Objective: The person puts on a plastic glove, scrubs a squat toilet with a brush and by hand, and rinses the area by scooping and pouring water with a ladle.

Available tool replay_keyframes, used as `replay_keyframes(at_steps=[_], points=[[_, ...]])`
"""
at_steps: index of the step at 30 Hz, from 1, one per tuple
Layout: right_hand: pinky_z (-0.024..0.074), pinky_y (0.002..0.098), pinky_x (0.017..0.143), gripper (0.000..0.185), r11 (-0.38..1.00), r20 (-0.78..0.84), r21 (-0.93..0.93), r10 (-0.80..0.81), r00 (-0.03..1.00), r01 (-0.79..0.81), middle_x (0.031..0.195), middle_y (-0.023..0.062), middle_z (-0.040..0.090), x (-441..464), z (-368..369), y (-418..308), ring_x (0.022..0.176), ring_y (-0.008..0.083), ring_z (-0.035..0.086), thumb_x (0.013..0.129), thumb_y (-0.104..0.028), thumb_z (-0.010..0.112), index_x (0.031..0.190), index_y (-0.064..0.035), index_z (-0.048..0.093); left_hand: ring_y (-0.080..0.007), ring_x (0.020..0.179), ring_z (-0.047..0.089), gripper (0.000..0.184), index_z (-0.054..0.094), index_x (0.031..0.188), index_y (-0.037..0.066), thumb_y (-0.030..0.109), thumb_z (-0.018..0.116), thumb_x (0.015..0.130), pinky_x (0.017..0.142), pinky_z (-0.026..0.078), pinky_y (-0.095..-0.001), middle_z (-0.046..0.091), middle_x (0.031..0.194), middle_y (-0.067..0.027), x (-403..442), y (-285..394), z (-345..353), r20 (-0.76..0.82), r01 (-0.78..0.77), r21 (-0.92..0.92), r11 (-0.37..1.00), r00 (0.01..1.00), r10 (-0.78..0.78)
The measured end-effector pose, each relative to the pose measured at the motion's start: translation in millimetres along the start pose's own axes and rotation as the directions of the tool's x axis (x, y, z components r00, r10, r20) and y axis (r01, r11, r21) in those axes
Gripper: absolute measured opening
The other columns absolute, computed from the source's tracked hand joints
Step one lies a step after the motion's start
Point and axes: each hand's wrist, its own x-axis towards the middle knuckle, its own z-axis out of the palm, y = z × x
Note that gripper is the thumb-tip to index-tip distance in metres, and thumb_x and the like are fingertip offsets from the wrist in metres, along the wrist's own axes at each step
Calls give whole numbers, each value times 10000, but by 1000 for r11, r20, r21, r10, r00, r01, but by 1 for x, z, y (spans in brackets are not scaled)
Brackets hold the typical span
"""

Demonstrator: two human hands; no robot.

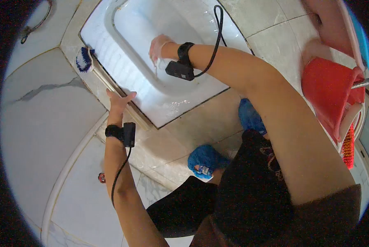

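My right hand (157, 47) is inside the basin of a white squat toilet (128, 76), in what looks like a clear wet glove. Its fingers are curled, and a whitish thing (162, 65) shows beside them, too blurred to name. My left hand (119, 101) is at the toilet's left edge, thumb and fingers spread apart over the pale handle of a brush (100, 75). Dark blue bristles show at the brush's far end. Whether the palm touches the handle is hidden. Both wrists carry black strapped devices with cables.
A red dustpan (326, 92) stands at the right beside orange-red bristles (348, 148) and a metal pole (365, 82). My feet, in blue covers (207, 160), are on the tiled floor just behind the toilet. A tiled wall (48, 107) borders the left side. A hose (42, 20) is at the upper left.
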Motion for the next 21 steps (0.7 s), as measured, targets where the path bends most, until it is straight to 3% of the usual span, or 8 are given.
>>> replay_keyframes(at_steps=[3,5,8,10,13,16,19,21], points=[[483,327,606,203,989,163,98,-130,978,115,792,44,641,14,32,0,655,199,596,664,-151,594,852,-86,637,-284,1183,289,1222,-88,1284,-63,289,805,526,963,265,-340,218,1308,-221,-1,4,-2,12,24,6,1000,1000,-24],[481,329,614,218,972,267,231,-101,958,38,857,47,635,8,47,1,672,194,595,651,-120,607,865,-81,622,-287,1185,285,1231,-99,1282,-63,298,803,526,962,268,-345,215,1310,-221,-2,4,-2,17,-1,-18,1000,1000,1],[470,343,608,217,669,239,744,-263,935,-2,870,60,619,2,74,16,689,200,588,626,-108,621,840,-79,600,-319,1168,327,1227,-36,1261,-127,331,806,496,954,298,-303,243,1267,-314,-8,13,-3,-19,22,71,997,1000,-21],[471,386,589,184,877,108,465,-191,976,120,821,101,598,-29,73,-1,676,261,578,646,-173,605,811,-93,614,-325,1159,338,1220,-30,1264,-123,323,806,496,948,306,-308,258,1256,-316,-8,12,-2,-31,-14,35,999,999,15],[477,385,607,195,781,183,614,-1,983,-114,788,102,605,-43,70,-25,695,255,585,596,-144,630,785,-100,620,-330,1151,346,1213,-23,1266,-120,317,806,496,944,311,-310,270,1247,-318,1,1,-1,-14,-47,-12,999,999,47],[460,322,625,180,983,160,178,-61,985,32,745,65,620,-51,53,-31,676,215,585,587,-115,622,766,-135,633,-331,1154,344,1206,-19,1265,-120,316,804,498,946,309,-309,266,1248,-321,2,-5,0,-16,-75,-36,996,997,75],[464,328,631,141,967,182,255,-65,981,16,720,66,623,-26,79,-20,677,220,593,592,-130,606,725,-137,652,-328,1156,344,1202,-20,1263,-121,312,803,501,948,308,-308,267,1248,-321,4,-5,1,-32,-87,-21,996,996,87],[467,318,627,133,965,115,251,-102,988,71,713,67,625,-27,80,-17,662,199,595,611,-128,599,730,-140,657,-328,1154,347,1201,-24,1264,-118,307,802,502,949,307,-307,273,1245,-321,5,-6,1,-34,-62,0,998,997,62]])
